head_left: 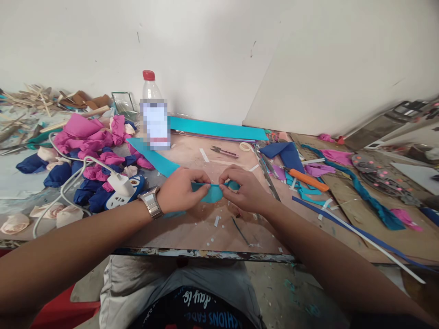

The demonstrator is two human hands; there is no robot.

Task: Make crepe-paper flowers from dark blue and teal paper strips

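Note:
Between my two hands a turquoise fabric strip is pinched along its upper edge, above the middle of the table. My left hand, with a watch on its wrist, grips the strip between thumb and forefinger. A longer part of the turquoise fabric runs up and left behind that hand. My right hand pinches the other end, close to the left fingertips, where the fabric looks folded or rolled. Thread snips lie beyond the hands, near a small tape roll.
On the left are pink, navy and cream fabric pieces, a power strip and a white cable. A red-capped bottle stands behind a phone. To the right lie an orange-handled cutter, fabric scraps and a blue strip.

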